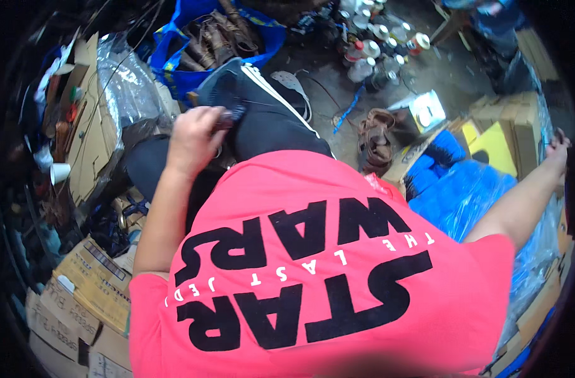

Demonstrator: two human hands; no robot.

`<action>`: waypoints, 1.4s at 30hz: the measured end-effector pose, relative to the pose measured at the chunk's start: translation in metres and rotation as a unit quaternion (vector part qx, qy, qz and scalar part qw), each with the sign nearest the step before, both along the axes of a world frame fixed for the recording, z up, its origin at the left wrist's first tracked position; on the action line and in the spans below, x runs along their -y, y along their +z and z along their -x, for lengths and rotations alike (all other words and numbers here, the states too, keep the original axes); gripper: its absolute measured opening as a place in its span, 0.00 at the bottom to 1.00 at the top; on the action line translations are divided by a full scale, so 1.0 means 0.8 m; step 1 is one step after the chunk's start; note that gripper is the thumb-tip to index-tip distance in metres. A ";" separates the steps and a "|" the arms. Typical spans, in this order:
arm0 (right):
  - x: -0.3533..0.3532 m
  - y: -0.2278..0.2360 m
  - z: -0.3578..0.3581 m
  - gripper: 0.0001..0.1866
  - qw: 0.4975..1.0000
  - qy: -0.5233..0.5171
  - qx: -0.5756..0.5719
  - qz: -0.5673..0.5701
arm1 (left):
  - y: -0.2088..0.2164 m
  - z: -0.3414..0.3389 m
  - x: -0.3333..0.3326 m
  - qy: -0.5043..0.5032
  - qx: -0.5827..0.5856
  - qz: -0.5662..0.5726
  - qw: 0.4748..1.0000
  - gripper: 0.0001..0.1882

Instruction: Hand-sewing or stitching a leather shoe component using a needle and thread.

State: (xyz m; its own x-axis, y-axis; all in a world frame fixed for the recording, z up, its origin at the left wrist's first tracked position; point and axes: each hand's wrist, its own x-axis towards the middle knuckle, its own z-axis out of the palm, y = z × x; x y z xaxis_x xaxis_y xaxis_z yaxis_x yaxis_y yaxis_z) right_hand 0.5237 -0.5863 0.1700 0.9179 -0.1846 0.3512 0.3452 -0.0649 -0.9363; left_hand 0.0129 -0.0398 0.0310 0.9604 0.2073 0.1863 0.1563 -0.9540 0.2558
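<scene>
My left hand (198,137) is in front of me over my dark trousers (275,120), its fingers closed round a small dark, shiny piece (231,116). What that piece is, I cannot make out. Far out to the right, my right hand (557,151) reaches to the edge of the view. Its fingers look stretched and a little apart, with nothing visible in them. Below that arm lies a blue bundle (461,189) in clear plastic. Beyond my knee stands a blue bag (166,63) holding several rolled brown pieces (221,41).
Several bottles (370,47) stand on the floor ahead. A brown sandal-like item (377,140) lies near a white box (420,113). Cardboard with yellow sheets (495,148) is at the right. Plastic-covered cardboard (127,88) and flattened boxes (89,283) line the left.
</scene>
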 end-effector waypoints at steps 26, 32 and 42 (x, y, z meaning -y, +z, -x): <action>-0.424 -0.170 0.270 0.15 0.719 0.512 -0.369 0.291 | 0.027 -0.171 0.002 -0.261 -0.008 0.019 0.965 0.12; -0.479 -0.155 0.293 0.16 0.681 0.601 -0.325 0.264 | -0.022 -0.101 -0.021 -0.159 0.097 0.150 0.971 0.19; -0.540 -0.209 0.298 0.18 0.609 0.642 -0.278 0.375 | -0.022 -0.068 -0.013 0.142 0.039 0.464 0.873 0.11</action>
